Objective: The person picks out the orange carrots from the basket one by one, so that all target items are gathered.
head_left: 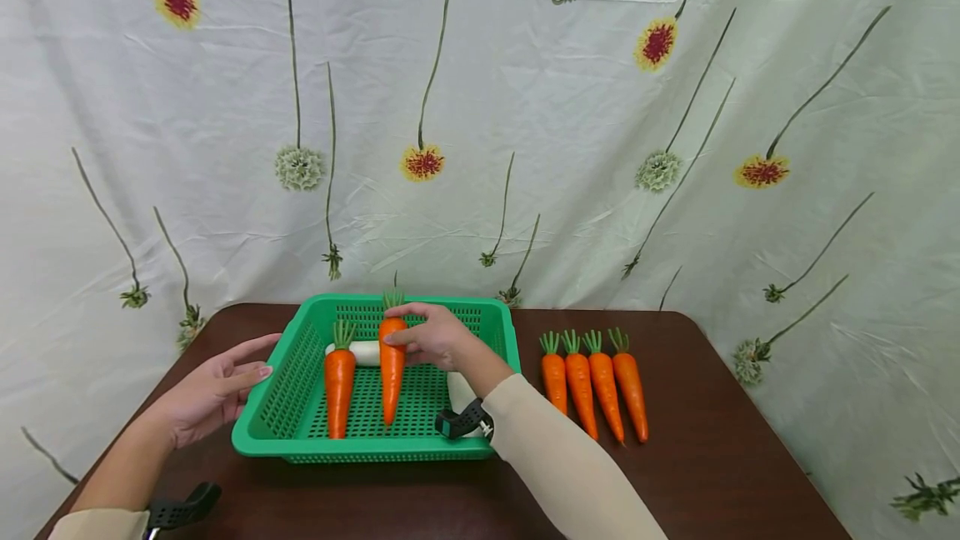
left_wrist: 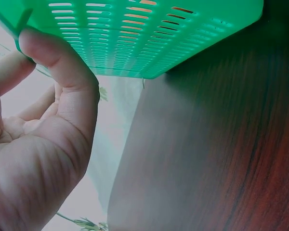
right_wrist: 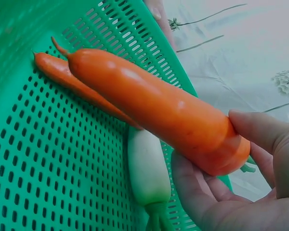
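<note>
The table (head_left: pixel 712 457) was dark wood, backed by a flowered cloth (head_left: pixel 525 107). On it stood a green basket (head_left: pixel 292 415), with four carrots (head_left: pixel 592 382) in a row at its three o'clock, just beside it.

The right hand (head_left: pixel 435 336) reached over the basket's middle and pinched a carrot (head_left: pixel 392 369) by its thick top between thumb and curled fingers, tip pointing to six o'clock and hanging just above the basket floor. At that carrot's nine o'clock a second carrot (head_left: pixel 339 382) lay in the basket, and a white radish (head_left: pixel 365 352) lay behind them at twelve.

The left hand (head_left: pixel 213 394) sat at the basket's nine o'clock, fingers relaxed and spread, gripping nothing; its thumb (left_wrist: pixel 53 53) looked to be at the basket wall.

The grip took only the carrot's end, so it could swing or slip and land crosswise on the radish. With no firm hold on the basket, a knock might slide it.
</note>
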`<state>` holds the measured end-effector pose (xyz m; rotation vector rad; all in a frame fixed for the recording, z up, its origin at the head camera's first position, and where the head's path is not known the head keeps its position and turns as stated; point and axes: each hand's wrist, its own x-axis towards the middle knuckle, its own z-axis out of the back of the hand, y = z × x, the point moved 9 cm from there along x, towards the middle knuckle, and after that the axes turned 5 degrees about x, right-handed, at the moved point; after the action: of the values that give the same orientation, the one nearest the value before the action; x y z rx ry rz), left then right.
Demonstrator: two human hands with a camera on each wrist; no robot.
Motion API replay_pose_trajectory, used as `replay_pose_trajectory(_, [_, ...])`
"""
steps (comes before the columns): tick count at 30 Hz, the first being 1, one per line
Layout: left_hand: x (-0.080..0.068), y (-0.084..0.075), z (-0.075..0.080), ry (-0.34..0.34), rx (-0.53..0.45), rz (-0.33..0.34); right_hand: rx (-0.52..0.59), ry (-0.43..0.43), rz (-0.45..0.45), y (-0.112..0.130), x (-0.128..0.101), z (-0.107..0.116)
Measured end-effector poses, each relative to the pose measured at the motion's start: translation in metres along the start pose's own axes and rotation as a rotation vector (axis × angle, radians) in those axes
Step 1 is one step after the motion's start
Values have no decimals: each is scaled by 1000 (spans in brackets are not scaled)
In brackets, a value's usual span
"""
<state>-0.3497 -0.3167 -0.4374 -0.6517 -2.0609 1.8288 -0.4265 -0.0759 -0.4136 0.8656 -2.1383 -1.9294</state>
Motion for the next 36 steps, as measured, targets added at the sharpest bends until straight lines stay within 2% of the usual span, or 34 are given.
replay_pose_trajectory(21, [0, -3, -1, -21, 22, 11, 19, -1, 53, 13, -21, 18])
replay_pose_trajectory(36, [-1, -1, 0, -33, 5, 13, 80, 22, 97, 15, -37, 34])
